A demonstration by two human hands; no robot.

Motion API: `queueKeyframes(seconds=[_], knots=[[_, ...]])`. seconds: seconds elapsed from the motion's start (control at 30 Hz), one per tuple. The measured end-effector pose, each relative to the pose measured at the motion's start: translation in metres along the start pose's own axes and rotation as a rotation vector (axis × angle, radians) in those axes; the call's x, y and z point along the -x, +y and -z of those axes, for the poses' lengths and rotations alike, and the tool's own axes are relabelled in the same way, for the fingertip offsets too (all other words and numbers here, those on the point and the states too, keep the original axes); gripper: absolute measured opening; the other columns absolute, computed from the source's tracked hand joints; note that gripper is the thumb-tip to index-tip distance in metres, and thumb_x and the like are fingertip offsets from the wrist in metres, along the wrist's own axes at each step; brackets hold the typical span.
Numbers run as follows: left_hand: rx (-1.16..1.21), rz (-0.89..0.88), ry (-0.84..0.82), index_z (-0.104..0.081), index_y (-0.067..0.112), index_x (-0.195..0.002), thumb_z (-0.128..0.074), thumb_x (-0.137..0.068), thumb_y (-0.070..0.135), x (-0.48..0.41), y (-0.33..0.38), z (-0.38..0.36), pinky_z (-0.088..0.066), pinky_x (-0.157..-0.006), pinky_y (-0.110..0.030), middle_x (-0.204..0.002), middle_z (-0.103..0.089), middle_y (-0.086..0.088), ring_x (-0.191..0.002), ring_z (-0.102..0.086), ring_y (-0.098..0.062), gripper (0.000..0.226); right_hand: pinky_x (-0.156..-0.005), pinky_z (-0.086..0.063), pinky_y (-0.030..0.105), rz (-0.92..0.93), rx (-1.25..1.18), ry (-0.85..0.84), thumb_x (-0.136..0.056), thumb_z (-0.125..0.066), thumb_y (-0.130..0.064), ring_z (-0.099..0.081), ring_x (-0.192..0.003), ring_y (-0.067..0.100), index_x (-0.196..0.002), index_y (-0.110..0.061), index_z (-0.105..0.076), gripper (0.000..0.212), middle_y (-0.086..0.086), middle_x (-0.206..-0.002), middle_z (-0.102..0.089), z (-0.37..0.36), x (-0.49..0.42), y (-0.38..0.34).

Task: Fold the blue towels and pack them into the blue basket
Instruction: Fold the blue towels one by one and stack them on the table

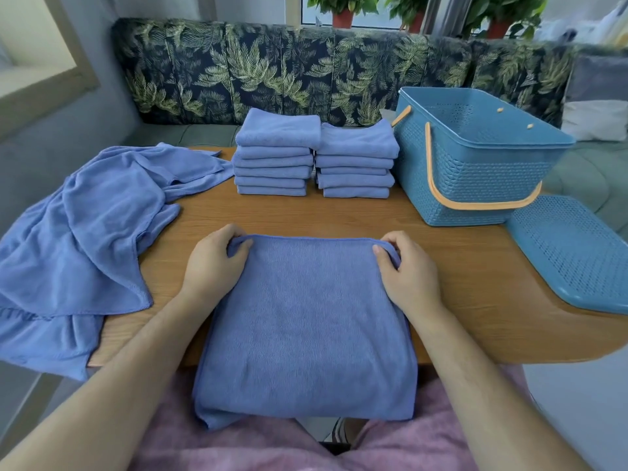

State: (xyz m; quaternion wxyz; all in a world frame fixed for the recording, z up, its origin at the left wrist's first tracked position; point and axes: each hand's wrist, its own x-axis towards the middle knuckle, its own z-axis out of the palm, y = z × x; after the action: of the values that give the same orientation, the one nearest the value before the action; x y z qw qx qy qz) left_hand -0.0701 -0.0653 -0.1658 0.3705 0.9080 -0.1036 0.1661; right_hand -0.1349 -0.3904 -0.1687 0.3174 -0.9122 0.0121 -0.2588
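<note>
A wooden table (339, 215) bears the blue basket (475, 164) before a leaf-print sofa (272, 69).

Matt cloth towel (306, 321) — wood-grain table (475, 277)

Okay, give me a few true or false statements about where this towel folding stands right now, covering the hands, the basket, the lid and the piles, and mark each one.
1. The left hand and the right hand each pinch a far corner of the towel in front. True.
2. The blue basket already holds folded towels. False: no towels show inside it; they stand in a left stack and a right stack on the table beside it.
3. The lid is closed on the basket. False: it lies on the table, to the right of the basket.
4. Unfolded towels are heaped at the table's left end. True.
</note>
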Motion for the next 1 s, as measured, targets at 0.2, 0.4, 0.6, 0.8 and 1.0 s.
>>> queueKeyframes(seconds=[0.2,0.4,0.6,0.8,1.0], knots=[[-0.081,-0.034,-0.016,-0.065,0.020,-0.083,-0.066,-0.090,0.017,-0.001,-0.002,-0.003,-0.037,-0.067,-0.026,-0.081,-0.057,0.008,-0.078,-0.049,-0.009,0.008,-0.069,-0.050,0.037,-0.086,0.127,-0.035,-0.094,-0.061,-0.035,-0.060,-0.083,0.015,-0.092,-0.031,-0.060,0.004,-0.012,-0.094,-0.061,-0.006,-0.003,0.004],[-0.108,-0.008,-0.060,-0.072,0.016,-0.087,-0.065,-0.089,0.018,0.000,0.000,-0.006,-0.042,-0.070,-0.029,-0.082,-0.049,0.006,-0.075,-0.052,-0.015,0.007,-0.065,-0.041,0.031,-0.150,0.273,-0.152,-0.093,-0.055,-0.038,-0.062,-0.084,0.024,-0.108,-0.031,-0.067,0.020,-0.010,-0.107,-0.050,-0.009,-0.002,-0.006],[-0.221,-0.072,-0.059,-0.065,0.008,-0.086,-0.065,-0.091,0.016,-0.003,-0.008,-0.008,-0.045,-0.077,-0.042,-0.089,-0.051,-0.005,-0.083,-0.049,-0.027,0.010,-0.077,-0.046,0.034,-0.049,0.234,-0.088,-0.098,-0.056,-0.031,-0.051,-0.102,0.022,-0.109,-0.023,-0.067,0.017,-0.003,-0.109,-0.050,-0.009,0.000,0.001],[-0.193,-0.085,-0.014,-0.053,0.010,-0.101,-0.050,-0.101,0.014,-0.002,-0.002,-0.008,-0.040,-0.077,-0.044,-0.094,-0.060,-0.011,-0.087,-0.055,-0.036,0.005,-0.074,-0.043,0.035,0.032,0.044,-0.024,-0.103,-0.052,-0.025,-0.058,-0.087,0.018,-0.107,-0.025,-0.056,0.006,-0.008,-0.097,-0.065,-0.005,-0.002,-0.002],[0.004,0.017,-0.036,-0.051,0.013,-0.096,-0.057,-0.099,0.018,-0.001,0.000,-0.003,-0.041,-0.072,-0.025,-0.090,-0.058,-0.002,-0.080,-0.051,-0.014,0.008,-0.082,-0.044,0.024,-0.071,-0.190,0.020,-0.095,-0.066,-0.013,-0.059,-0.090,0.011,-0.090,-0.015,-0.065,0.005,-0.004,-0.092,-0.065,-0.004,-0.005,0.006]])
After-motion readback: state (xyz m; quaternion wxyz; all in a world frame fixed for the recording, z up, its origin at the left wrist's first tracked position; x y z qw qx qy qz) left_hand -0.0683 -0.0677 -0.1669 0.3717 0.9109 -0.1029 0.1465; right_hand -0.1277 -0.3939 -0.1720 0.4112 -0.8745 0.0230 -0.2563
